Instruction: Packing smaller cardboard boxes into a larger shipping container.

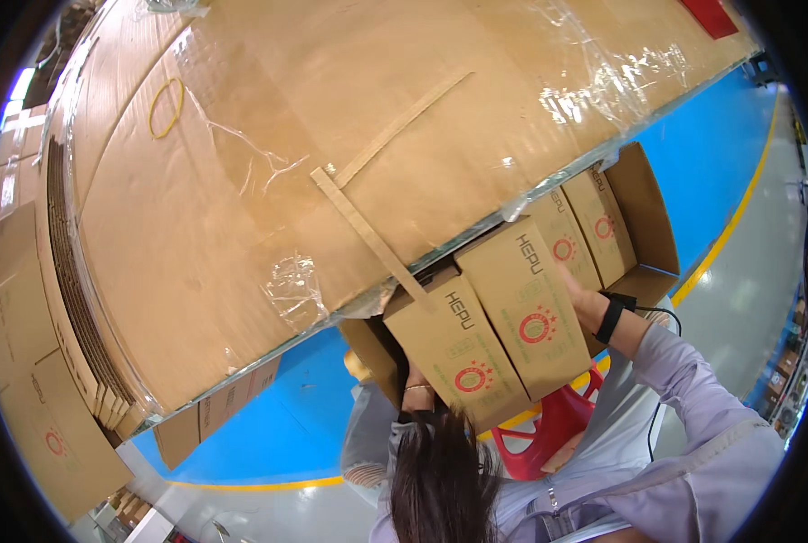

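Two small brown cardboard boxes with red round marks, the left one (454,348) and the right one (523,308), stand side by side between my hands, higher than the boxes behind them. My left hand (416,391) is against the outer side of the left box, its fingers mostly hidden. On the other side my right hand (581,300) presses along the right box, its fingertips out of sight between boxes. Below is an open carton (646,213), where two more small boxes, one nearer (565,240) and one farther (603,222), sit at the far right end.
A large table (268,208) covered in cardboard and clear tape fills the front. On it lie cardboard strips (368,231) and a yellow rubber band (166,109). Flattened cartons (78,299) stack at the left. A red stool (549,434) stands beneath me.
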`<state>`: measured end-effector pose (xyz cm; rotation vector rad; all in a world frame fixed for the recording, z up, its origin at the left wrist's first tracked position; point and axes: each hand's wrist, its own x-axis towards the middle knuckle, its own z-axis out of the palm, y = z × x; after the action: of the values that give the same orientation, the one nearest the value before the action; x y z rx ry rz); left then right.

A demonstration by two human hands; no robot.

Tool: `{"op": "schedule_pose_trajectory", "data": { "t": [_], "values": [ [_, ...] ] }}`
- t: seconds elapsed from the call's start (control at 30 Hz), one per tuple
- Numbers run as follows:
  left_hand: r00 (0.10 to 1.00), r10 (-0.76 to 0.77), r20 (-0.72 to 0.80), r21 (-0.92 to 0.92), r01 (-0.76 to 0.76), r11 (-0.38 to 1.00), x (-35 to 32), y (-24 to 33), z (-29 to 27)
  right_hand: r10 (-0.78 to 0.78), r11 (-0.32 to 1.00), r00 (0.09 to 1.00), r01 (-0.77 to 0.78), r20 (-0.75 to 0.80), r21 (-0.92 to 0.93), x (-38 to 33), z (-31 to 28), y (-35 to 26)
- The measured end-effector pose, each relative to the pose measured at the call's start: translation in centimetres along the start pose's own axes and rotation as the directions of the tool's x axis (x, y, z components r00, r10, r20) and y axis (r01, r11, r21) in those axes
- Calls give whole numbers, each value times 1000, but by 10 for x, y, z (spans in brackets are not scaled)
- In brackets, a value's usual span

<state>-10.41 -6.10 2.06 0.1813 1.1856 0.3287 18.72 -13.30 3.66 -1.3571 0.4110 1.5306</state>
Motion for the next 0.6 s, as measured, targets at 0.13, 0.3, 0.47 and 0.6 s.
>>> {"op": "schedule_pose_trajectory", "data": {
  "t": [0.13,0.3,0.47,0.6],
  "values": [
    [998,38,-50,15,-37,999,-20,5,15,-166,942,983,180,73,-283,-3,1,-1],
    [994,62,-88,34,-59,998,-40,7,23,-79,977,996,72,-31,-201,-5,11,-1],
    [987,100,-127,54,-94,994,-53,7,35,-85,985,996,79,-34,-154,16,-7,10],
    [976,143,-163,81,-131,988,-59,14,37,-37,994,999,34,-20,-101,17,-10,15]
  ]
}}
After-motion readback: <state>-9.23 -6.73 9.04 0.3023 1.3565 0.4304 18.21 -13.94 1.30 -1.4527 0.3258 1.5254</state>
